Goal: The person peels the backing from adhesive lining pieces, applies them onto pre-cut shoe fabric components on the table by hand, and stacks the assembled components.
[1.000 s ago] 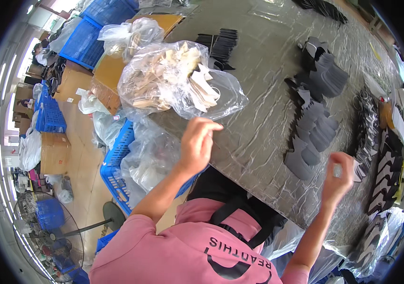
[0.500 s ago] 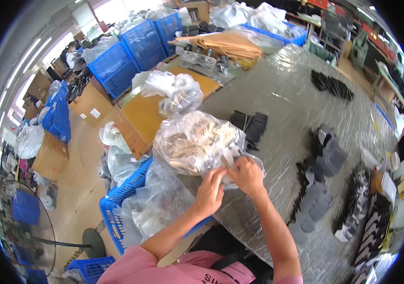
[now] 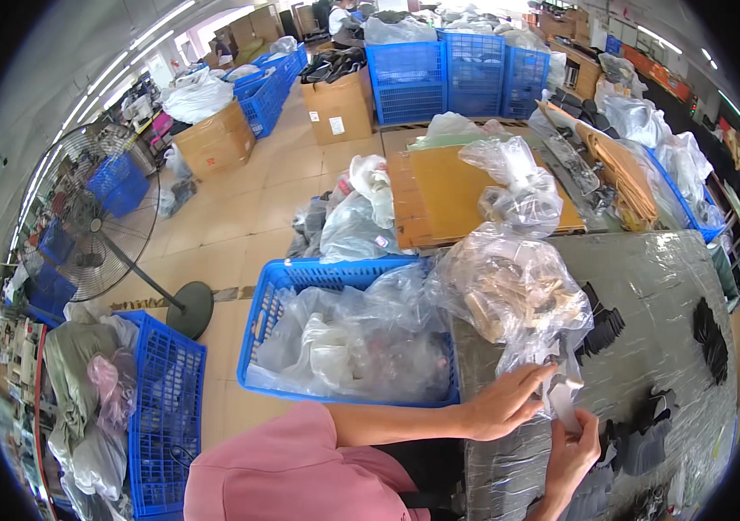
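Note:
A clear plastic bag (image 3: 517, 286) full of pale beige and white flat pieces lies on the film-covered table, its mouth towards me. At that mouth my left hand (image 3: 504, 406) is closed, fingertips against the plastic; what they pinch is not clear. Just right of it, my right hand (image 3: 574, 451) grips a small whitish strip-like piece (image 3: 563, 406) between thumb and fingers. Beyond the right hand sit stacks of dark grey flat pieces (image 3: 646, 447). A black stack (image 3: 600, 323) rests beside the bag.
Left of the table stands a blue crate (image 3: 257, 356) holding plastic bags. A yellow-brown board (image 3: 444, 191) lies beyond the bag. More black pieces (image 3: 710, 339) are at the far right. A standing fan (image 3: 96, 226) and another blue crate (image 3: 166, 417) are on the left.
My view has swung left, bringing the fan and crates further in. My hands remain at the bag's mouth; the right has drawn back slightly with the whitish piece now plainly visible.

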`<act>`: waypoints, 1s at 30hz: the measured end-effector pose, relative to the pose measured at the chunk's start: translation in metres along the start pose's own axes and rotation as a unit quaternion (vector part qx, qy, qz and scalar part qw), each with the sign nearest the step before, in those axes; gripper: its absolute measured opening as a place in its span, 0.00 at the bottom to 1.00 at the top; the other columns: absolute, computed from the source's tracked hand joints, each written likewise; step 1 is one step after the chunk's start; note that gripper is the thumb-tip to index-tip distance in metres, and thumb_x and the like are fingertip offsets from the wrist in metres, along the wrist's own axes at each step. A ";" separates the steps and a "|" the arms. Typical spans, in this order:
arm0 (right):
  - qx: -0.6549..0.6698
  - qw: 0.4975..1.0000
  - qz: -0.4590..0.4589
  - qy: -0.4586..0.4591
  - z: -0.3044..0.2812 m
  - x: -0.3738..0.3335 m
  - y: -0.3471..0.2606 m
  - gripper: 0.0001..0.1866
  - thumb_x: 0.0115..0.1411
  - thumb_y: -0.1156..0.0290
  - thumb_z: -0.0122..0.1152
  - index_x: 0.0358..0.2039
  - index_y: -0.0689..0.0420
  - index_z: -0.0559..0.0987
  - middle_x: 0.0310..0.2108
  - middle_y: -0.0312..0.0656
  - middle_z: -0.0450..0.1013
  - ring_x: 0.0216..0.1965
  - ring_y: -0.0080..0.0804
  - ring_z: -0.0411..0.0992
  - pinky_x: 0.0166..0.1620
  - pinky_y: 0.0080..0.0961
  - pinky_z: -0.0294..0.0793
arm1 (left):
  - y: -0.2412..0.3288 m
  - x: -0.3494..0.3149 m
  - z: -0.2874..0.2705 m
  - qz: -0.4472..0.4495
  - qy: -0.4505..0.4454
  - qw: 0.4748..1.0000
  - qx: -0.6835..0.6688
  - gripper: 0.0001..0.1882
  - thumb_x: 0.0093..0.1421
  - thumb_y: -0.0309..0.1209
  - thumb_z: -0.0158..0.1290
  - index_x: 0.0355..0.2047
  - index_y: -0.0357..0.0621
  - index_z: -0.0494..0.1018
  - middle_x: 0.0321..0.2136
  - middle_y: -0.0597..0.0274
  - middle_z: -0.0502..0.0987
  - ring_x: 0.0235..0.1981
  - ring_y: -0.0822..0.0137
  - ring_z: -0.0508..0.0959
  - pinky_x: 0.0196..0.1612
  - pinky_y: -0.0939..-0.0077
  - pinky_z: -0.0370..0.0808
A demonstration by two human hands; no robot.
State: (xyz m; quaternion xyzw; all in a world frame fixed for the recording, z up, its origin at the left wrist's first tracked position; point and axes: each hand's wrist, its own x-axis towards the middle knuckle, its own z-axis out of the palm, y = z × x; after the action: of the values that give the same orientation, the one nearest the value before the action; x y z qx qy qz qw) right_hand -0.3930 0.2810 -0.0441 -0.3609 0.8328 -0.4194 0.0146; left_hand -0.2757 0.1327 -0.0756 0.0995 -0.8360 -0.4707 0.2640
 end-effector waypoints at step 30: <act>0.703 0.684 0.188 0.051 -0.044 -0.223 0.036 0.10 0.51 0.75 0.72 0.35 0.64 0.83 0.32 0.42 0.78 0.32 0.25 0.74 0.36 0.18 0.72 | 0.031 -0.101 0.108 -0.385 -0.368 0.632 -0.563 0.23 0.72 0.45 0.39 0.50 0.37 0.69 0.24 0.66 0.72 0.20 0.74 0.73 0.25 0.80 0.71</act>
State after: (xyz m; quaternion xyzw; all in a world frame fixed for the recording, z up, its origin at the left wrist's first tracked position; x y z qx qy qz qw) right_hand -0.2641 0.4618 -0.1032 -0.0585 0.3438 -0.8879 0.3001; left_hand -0.2455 0.2709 -0.1295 0.0631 -0.3225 -0.9064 -0.2655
